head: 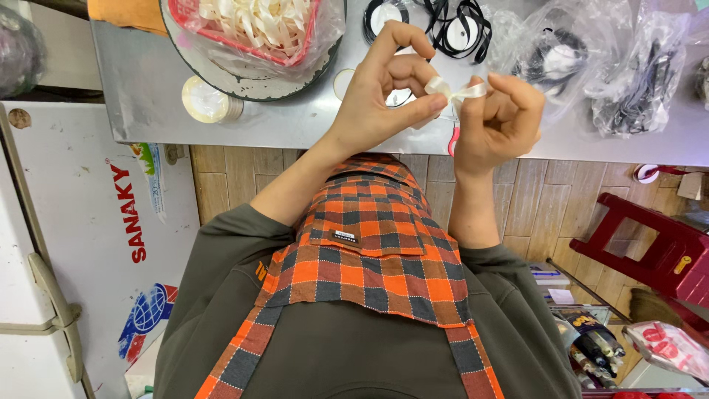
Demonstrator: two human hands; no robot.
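My left hand [384,92] and my right hand [501,122] are raised together over the front edge of a steel table [148,96]. Between them they pinch a small cream ribbon [456,90] folded into a bow shape. The left thumb and forefinger hold one loop, and the right fingertips grip the other end. A pink-handled tool [453,140] lies on the table just under my right hand, mostly hidden. My orange and grey checked apron [369,251] fills the lower middle.
A red basket of cream ribbon pieces [255,22] sits in a plastic bag on a round tray. A pale ribbon roll [205,101], black ribbon spools [458,26] and clear bags [628,66] lie on the table. A red stool [642,244] is right, a white chest freezer [81,244] left.
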